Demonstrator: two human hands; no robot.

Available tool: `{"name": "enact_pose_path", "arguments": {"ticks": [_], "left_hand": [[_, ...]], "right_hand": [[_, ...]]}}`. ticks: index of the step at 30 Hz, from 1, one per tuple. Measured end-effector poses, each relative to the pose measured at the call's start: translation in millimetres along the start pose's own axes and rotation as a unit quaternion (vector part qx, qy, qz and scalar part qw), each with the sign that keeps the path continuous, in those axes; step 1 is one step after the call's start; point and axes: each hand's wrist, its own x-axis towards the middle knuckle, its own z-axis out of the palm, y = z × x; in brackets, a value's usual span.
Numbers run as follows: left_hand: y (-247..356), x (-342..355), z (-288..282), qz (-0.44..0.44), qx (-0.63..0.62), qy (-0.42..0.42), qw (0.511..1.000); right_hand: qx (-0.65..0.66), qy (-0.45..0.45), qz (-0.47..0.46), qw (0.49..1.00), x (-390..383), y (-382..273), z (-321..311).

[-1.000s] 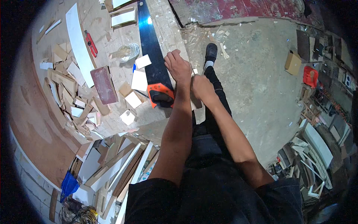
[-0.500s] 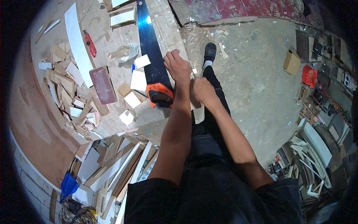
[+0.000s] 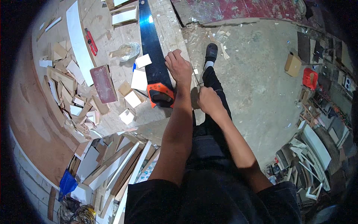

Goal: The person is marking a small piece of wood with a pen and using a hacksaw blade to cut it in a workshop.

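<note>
At the right edge of the wooden workbench, my left hand presses down with its fingers bent together; what lies under them is hidden. A small white piece shows just to its right. My right hand is closed in a fist, nearer to my body and off the bench edge. From it a thin, dark, blade-like tool points up toward the white piece; its exact kind is unclear. Left of my left hand lies a handsaw with an orange and black handle.
White offcuts, a clear plastic cup, a maroon block and a red utility knife lie on the bench. Wood scraps pile up at left. A cardboard box and red crate stand on the floor at right.
My right hand has pulled back toward my body and slightly right, and more of the thin tool shows. My left hand stays at the same spot on the bench.
</note>
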Motion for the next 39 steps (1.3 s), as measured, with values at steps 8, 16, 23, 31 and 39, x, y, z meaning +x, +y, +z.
{"name": "enact_pose_path", "arguments": {"ticks": [8, 16, 23, 31, 39], "left_hand": [[4, 1, 1, 0.002, -0.009, 0.002, 1.0], [3, 0, 3, 0.004, -0.003, 0.003, 1.0], [11, 3, 8, 0.014, 0.009, -0.006, 1.0], [14, 2, 8, 0.009, 0.012, -0.009, 1.0], [24, 4, 7, 0.016, 0.005, -0.003, 1.0]], "right_hand": [[0.026, 0.073, 0.02, 0.997, 1, 1, 10], [-0.008, 0.042, -0.031, 0.999, 12, 10, 16], [0.007, 0.058, -0.009, 0.998, 30, 13, 12], [0.023, 0.055, -0.001, 0.998, 32, 12, 5], [0.045, 0.055, 0.006, 0.997, 37, 20, 7]]}}
